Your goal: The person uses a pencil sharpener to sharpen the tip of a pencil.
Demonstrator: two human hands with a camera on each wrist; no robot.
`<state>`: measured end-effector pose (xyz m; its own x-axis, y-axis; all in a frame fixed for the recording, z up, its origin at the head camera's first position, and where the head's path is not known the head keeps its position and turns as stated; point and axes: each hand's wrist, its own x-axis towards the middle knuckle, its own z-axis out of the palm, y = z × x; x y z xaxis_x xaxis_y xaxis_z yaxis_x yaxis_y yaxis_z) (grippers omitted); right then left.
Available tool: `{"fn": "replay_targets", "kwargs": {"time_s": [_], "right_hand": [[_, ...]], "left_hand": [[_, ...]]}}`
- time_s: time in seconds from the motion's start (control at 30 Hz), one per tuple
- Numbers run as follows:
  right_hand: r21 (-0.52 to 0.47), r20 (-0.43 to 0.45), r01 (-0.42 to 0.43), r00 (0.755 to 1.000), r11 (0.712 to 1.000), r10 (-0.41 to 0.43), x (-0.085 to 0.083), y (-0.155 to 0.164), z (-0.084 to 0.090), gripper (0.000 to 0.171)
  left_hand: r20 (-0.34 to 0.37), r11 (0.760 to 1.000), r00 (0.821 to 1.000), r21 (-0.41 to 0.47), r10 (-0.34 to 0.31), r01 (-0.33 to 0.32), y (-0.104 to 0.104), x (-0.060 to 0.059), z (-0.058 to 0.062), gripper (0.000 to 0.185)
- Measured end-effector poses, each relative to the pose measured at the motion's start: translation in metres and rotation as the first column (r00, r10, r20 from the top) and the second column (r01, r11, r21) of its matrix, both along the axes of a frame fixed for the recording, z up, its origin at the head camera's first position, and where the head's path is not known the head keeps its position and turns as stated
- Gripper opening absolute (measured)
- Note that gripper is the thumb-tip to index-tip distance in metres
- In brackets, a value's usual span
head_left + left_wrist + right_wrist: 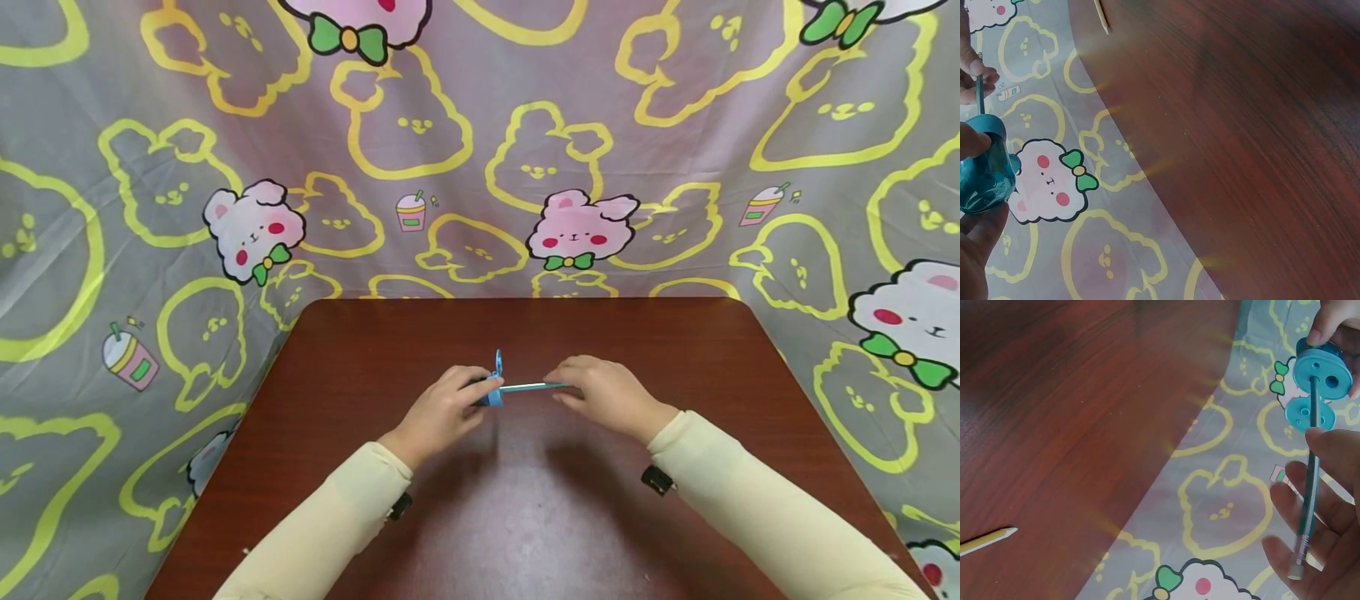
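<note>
head view: above the brown table (525,517), the left hand (442,412) has its fingers curled round a blue sharpener (493,388), and the right hand (611,393) pinches a green pencil (531,387) whose tip sits in the sharpener's hole. beyond the table hangs a cartoon-print cloth (480,150). right wrist view shows another pencil (985,540) lying on the table.

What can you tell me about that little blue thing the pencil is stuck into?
It is a pencil sharpener of see-through blue plastic, squat and rounded. Its round face has two holes, and a small round lid hangs open beside it. The left hand grips it above the brown table, fingers curled round its body. A green pencil, pinched by the right hand, enters one hole; the other is empty.
</note>
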<state>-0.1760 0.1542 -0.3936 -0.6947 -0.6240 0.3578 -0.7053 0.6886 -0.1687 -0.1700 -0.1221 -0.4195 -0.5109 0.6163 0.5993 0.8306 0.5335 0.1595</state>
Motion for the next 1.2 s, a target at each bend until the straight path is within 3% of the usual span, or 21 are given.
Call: {"fn": "replay_targets", "kwargs": {"time_s": [0.3,0.73,1.2], "right_hand": [[-0.054,-0.192,0.002,0.981,0.999,-0.012,0.004,0.007,-0.008,0.05],[-0.16,-0.388,-0.096,0.921,0.982,0.027,0.003,0.015,-0.014,0.035],[-0.164,-0.452,-0.145,0.89,0.976,0.056,0.006,0.016,-0.02,0.024]], "left_hand": [[0.004,1.0,1.0,-0.001,0.018,-0.018,-0.001,0.004,0.006,0.048],[0.081,0.999,0.996,0.01,0.043,-0.044,-0.004,0.007,0.013,0.048],[0.147,0.999,0.989,0.02,0.031,-0.035,-0.002,0.011,0.014,0.049]]}}
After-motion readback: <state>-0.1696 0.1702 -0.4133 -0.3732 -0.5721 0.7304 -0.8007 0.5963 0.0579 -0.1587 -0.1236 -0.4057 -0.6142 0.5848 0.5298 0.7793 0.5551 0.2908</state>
